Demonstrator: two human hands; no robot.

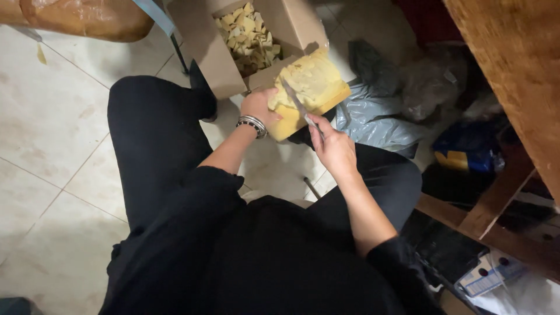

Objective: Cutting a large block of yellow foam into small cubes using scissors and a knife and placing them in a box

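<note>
Am slicing yellow block (312, 81) over box of chips (248, 38): left hand (258, 106) clamping block, right hand (332, 149) gripping knife (298, 105). Next cut probably needing steady blade.

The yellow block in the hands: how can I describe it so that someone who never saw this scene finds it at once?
Start at the open cardboard box on the tiled floor, in front of the seated person's knees. Just right of the box, the left hand steadies a thick yellow foam block while the right hand presses a knife across it. Unlike the small pale pieces inside the box, it is one big slab.
</note>
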